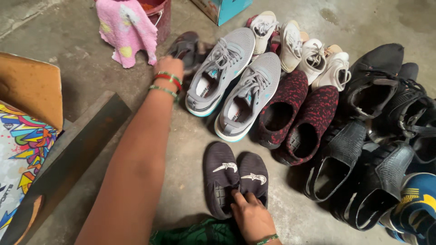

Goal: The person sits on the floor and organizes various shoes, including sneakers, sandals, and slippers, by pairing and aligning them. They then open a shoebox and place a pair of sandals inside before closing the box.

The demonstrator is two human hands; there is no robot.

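The concrete floor [190, 149] in front of me is covered with rows of shoes. The grey sneakers [236, 86] lie with toes pointing away from me. Left of them, beyond my stretched left hand [169, 63], lies a dark grey shoe [185, 45]; my fingers reach onto it, their spread hidden behind my knuckles. Nearest me, my right hand [252, 217] pinches the heels of the dark slip-on pair [234, 174], toes pointing away.
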